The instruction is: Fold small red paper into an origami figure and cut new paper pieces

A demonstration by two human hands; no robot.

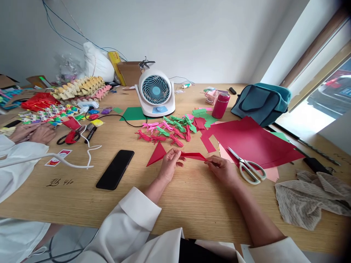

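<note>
Between my two hands is a folded piece of red paper [193, 156], held a little above the table. My left hand [170, 164] pinches its left end between thumb and fingers. At the right end, my right hand [219, 167] grips the pointed tip with its fingertips. A red paper triangle [157, 155] lies just left of my left hand. Beyond my hands is a pile of small folded paper figures [170, 128] in red, green and pink. White-handled scissors [248, 166] rest to the right of my right hand, partly over large red paper sheets [255, 142].
A black phone [115, 170] lies left of my left arm. A white fan [156, 93] stands behind the pile, near a red bottle [221, 105] and a teal bag [260, 104]. A crumpled cloth [307, 197] is at right. A co-worker's hands [35, 133] are at far left.
</note>
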